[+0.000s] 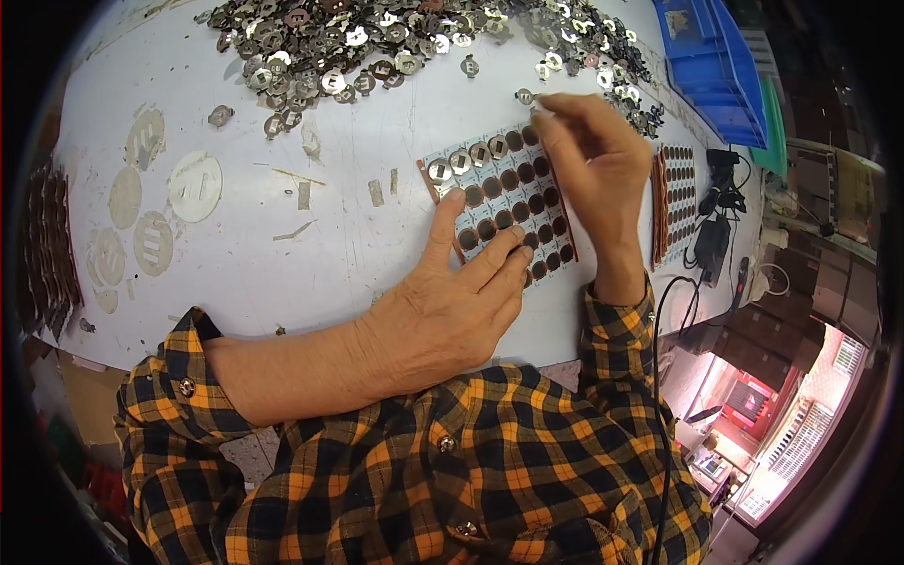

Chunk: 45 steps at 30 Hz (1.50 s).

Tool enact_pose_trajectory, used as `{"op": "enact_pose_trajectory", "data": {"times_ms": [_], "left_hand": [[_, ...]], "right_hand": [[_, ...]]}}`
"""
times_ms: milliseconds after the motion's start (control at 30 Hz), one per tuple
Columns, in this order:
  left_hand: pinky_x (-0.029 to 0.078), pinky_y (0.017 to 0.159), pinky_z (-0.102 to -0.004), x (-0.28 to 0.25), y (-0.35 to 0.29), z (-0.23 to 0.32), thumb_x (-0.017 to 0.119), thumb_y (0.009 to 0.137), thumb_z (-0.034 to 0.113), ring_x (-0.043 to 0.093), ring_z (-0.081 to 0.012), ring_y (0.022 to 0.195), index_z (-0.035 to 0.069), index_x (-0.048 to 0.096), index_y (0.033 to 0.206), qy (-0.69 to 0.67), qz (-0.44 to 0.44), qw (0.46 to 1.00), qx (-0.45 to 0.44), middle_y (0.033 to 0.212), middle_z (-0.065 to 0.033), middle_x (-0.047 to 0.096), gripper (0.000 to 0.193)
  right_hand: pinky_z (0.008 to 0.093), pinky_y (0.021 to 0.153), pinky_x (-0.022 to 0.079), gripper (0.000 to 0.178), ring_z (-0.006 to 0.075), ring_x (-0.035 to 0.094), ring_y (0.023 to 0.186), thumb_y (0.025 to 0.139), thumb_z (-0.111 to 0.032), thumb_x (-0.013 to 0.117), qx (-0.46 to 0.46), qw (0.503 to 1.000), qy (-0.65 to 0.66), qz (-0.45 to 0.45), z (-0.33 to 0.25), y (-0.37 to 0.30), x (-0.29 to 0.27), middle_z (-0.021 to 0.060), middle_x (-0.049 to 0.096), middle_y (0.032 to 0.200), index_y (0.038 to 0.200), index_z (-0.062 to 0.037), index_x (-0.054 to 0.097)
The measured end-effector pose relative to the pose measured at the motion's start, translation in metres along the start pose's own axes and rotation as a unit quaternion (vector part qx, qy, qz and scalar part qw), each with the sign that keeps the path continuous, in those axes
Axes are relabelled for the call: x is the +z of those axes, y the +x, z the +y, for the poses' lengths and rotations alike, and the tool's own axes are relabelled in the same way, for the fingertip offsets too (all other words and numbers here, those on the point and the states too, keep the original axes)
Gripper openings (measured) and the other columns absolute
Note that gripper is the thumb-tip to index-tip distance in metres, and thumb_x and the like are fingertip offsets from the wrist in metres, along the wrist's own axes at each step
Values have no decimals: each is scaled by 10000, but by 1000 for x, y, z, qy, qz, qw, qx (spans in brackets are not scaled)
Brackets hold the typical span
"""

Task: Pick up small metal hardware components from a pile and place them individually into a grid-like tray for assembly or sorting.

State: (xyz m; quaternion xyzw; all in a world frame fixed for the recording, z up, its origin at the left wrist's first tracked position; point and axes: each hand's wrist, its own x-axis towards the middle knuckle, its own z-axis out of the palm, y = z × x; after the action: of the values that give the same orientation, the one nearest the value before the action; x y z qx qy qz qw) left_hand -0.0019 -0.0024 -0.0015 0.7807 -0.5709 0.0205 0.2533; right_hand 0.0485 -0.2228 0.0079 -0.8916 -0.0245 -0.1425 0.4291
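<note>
A pale sheet (pixel 499 202) with rows of round brown pads lies on the white table (pixel 282 254). A few pads along its far edge carry small metal discs (pixel 460 162). My left hand (pixel 457 301) lies flat on the sheet's near corner, fingers spread, holding it down. My right hand (pixel 589 155) hovers over the sheet's far right corner with fingertips pinched on a small metal disc (pixel 540 110). Another loose metal disc (pixel 524 96) lies just beyond the fingertips.
A large heap of metal discs (pixel 377 42) covers the far side of the table. A second pad sheet (pixel 674 200) lies to the right, next to black cables (pixel 716 217). A blue bin (pixel 711 66) stands at far right. Round pale marks (pixel 193 185) dot the left.
</note>
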Motion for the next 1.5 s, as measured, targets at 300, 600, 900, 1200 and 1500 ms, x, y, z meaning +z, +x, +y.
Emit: {"op": "enact_pose_trajectory", "data": {"times_ms": [300, 600, 900, 1200, 1500], "left_hand": [[276, 1144, -804, 0, 0, 0, 612, 962, 129, 545, -279, 1380, -11, 722, 1192, 5, -2, 1000, 1, 1338, -157, 661, 291], [276, 1149, -804, -1, 1, 1, 607, 979, 135, 537, -274, 1394, -9, 725, 1174, 0, -7, 1000, -4, 1347, -154, 660, 269], [276, 1154, -799, 1, 0, -1, 615, 974, 128, 545, -268, 1391, -8, 726, 1174, -4, -4, 1000, -5, 1348, -153, 665, 266], [286, 1150, -793, -2, 1, -1, 611, 980, 137, 544, -267, 1390, 2, 731, 1167, 0, -10, 1000, -3, 1347, -149, 669, 259], [290, 1151, -793, -2, 0, -2, 617, 973, 131, 546, -265, 1387, 0, 732, 1156, -3, -9, 1000, -6, 1338, -147, 673, 253]], "right_hand": [[273, 613, 498, 93, 153, 630, 647, 890, -67, 784, -136, 969, -203, 29, 24, 24, 15, 86, 683, 809, 956, -11, 748], [267, 636, 523, 131, 113, 650, 665, 917, -119, 775, -85, 978, -192, 9, 19, 27, 13, 67, 713, 766, 908, 3, 727], [217, 715, 504, 91, 62, 637, 773, 953, -68, 717, 52, 998, -17, 23, 28, 29, 0, 8, 718, 830, 951, 20, 738], [271, 658, 547, 78, 119, 679, 689, 915, -63, 727, -46, 982, -182, 6, 20, 27, 7, 80, 744, 831, 934, 11, 745], [216, 544, 515, 134, 71, 650, 685, 970, -64, 688, 191, 962, 171, -95, 6, 21, -15, 39, 712, 850, 1056, 30, 729]]}}
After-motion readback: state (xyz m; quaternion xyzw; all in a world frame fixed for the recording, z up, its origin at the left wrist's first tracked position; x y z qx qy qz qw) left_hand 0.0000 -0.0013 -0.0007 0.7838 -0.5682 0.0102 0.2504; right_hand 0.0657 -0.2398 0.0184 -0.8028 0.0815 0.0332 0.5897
